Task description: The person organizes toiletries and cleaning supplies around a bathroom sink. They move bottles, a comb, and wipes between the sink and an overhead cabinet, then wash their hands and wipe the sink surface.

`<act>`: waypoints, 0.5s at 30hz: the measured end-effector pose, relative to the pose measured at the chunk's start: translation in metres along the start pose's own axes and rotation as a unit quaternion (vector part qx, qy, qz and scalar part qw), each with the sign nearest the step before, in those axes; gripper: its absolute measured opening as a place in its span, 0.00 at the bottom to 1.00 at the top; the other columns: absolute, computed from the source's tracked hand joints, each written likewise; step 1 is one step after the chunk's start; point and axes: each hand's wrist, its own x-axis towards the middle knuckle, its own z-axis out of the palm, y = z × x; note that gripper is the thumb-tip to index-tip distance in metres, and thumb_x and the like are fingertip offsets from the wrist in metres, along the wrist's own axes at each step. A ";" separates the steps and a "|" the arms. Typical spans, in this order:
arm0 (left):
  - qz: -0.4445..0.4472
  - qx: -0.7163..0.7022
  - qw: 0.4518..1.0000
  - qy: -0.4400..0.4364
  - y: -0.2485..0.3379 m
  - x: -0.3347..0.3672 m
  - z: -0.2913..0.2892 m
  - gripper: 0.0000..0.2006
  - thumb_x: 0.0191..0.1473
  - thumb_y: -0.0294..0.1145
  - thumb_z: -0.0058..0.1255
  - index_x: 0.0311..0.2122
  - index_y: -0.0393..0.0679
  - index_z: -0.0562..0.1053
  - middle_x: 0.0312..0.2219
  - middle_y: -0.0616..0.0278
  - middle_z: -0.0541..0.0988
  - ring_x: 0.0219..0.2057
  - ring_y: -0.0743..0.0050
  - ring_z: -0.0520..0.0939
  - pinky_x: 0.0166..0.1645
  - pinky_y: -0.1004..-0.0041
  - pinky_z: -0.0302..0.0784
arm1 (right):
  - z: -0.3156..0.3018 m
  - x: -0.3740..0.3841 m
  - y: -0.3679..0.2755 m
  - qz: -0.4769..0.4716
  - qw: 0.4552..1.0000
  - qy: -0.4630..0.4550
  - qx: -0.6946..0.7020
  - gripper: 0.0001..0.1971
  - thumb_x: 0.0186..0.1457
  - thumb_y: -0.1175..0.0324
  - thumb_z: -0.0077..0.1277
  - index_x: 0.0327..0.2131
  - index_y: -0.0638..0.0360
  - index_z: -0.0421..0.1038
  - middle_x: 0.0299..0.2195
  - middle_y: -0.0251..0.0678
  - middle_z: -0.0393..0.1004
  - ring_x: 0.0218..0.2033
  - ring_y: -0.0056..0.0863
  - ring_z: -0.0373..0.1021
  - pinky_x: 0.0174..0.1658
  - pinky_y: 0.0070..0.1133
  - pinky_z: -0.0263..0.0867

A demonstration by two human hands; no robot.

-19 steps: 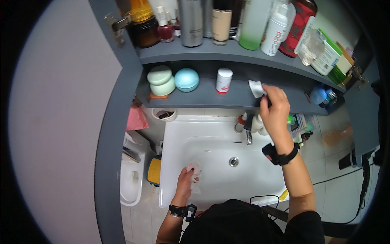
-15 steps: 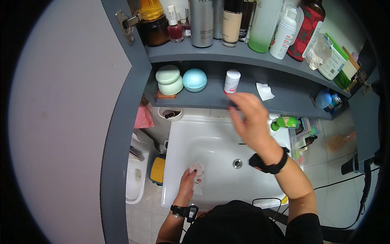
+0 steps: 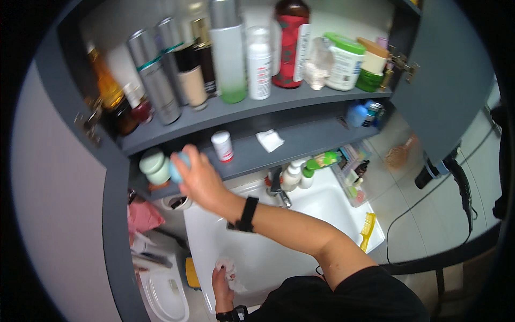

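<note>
My right hand reaches up to the lower shelf, its fingers closed round a light-blue round jar. Part of the jar is hidden behind the fingers. Just left of it stands a pale-green lidded jar. To the right of my hand a small white bottle with a red base stands upright, and beyond it lies a folded white tissue. Low over the left side of the washbasin, my left hand is closed on a crumpled, thin white wipe.
Bottles and jars crowd the upper shelf of the grey cabinet. The white washbasin lies below, with a tap, pump bottles and a yellow comb. Cabinet doors hang open at both sides.
My right hand has moved left along the shelf, from beside the small white bottle to the blue jar, and closed on it. The view has turned rightward. My left hand keeps the wipe.
</note>
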 end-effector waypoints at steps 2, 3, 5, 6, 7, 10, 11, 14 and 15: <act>-0.004 0.003 1.000 -0.003 -0.002 0.004 -0.003 0.14 0.57 0.30 0.40 0.47 0.42 0.70 0.38 0.62 0.77 0.36 0.73 0.77 0.33 0.76 0.70 | -0.033 -0.031 -0.009 -0.043 0.995 -0.006 0.092 0.35 0.41 0.74 0.61 0.56 0.58 0.61 0.51 0.51 0.59 0.49 0.49 0.63 0.51 0.33 0.64; -0.004 0.004 1.000 -0.004 -0.004 0.006 -0.003 0.14 0.57 0.30 0.41 0.47 0.41 0.70 0.38 0.62 0.77 0.36 0.73 0.77 0.33 0.76 0.71 | -0.054 -0.041 -0.009 -0.068 0.992 0.024 0.101 0.35 0.41 0.74 0.61 0.56 0.58 0.61 0.51 0.50 0.59 0.50 0.49 0.62 0.52 0.33 0.64; 0.006 0.004 1.000 -0.009 -0.005 0.009 -0.002 0.13 0.58 0.30 0.41 0.47 0.41 0.70 0.38 0.62 0.77 0.36 0.73 0.77 0.33 0.76 0.71 | -0.106 -0.062 -0.009 -0.083 0.989 0.041 0.113 0.35 0.40 0.74 0.62 0.56 0.59 0.61 0.52 0.50 0.59 0.53 0.48 0.61 0.53 0.32 0.63; -0.003 0.006 1.000 -0.009 -0.005 0.010 0.000 0.13 0.58 0.30 0.42 0.47 0.41 0.70 0.38 0.62 0.77 0.36 0.73 0.77 0.33 0.76 0.71 | -0.136 -0.063 -0.001 -0.088 0.990 0.077 0.081 0.36 0.39 0.75 0.62 0.55 0.60 0.61 0.52 0.49 0.61 0.54 0.48 0.61 0.54 0.33 0.62; -0.006 0.008 1.000 -0.011 -0.005 0.012 0.002 0.13 0.58 0.30 0.42 0.47 0.41 0.70 0.39 0.62 0.77 0.35 0.73 0.77 0.33 0.75 0.71 | -0.168 -0.059 0.012 -0.120 0.980 0.136 0.076 0.35 0.40 0.74 0.60 0.55 0.59 0.61 0.51 0.50 0.61 0.52 0.51 0.62 0.53 0.34 0.63; -0.013 0.022 0.999 -0.028 -0.002 0.015 0.016 0.13 0.58 0.30 0.43 0.47 0.41 0.70 0.39 0.63 0.77 0.35 0.72 0.77 0.33 0.75 0.71 | -0.279 -0.047 0.048 -0.026 0.960 0.263 -0.089 0.33 0.38 0.69 0.62 0.51 0.66 0.63 0.44 0.49 0.69 0.46 0.45 0.68 0.50 0.32 0.66; -0.012 0.028 0.999 -0.035 -0.002 0.016 0.022 0.13 0.58 0.30 0.43 0.47 0.41 0.70 0.39 0.63 0.77 0.35 0.72 0.77 0.33 0.75 0.71 | -0.309 -0.036 0.061 -0.014 0.953 0.294 -0.072 0.31 0.39 0.67 0.62 0.50 0.66 0.64 0.43 0.48 0.71 0.45 0.43 0.70 0.49 0.32 0.66; -0.009 0.034 0.997 -0.066 -0.001 0.015 0.040 0.13 0.58 0.30 0.43 0.47 0.41 0.69 0.38 0.62 0.77 0.36 0.73 0.77 0.33 0.75 0.71 | -0.389 -0.001 0.097 0.026 0.916 0.355 -0.187 0.33 0.42 0.62 0.65 0.52 0.63 0.66 0.46 0.50 0.70 0.45 0.43 0.71 0.48 0.31 0.68; -0.011 0.038 0.997 -0.066 -0.001 0.014 0.047 0.13 0.57 0.30 0.43 0.47 0.40 0.69 0.38 0.62 0.77 0.35 0.73 0.77 0.33 0.75 0.71 | -0.407 0.011 0.109 0.052 0.908 0.349 -0.228 0.33 0.44 0.62 0.64 0.53 0.63 0.65 0.47 0.51 0.69 0.46 0.43 0.71 0.48 0.31 0.68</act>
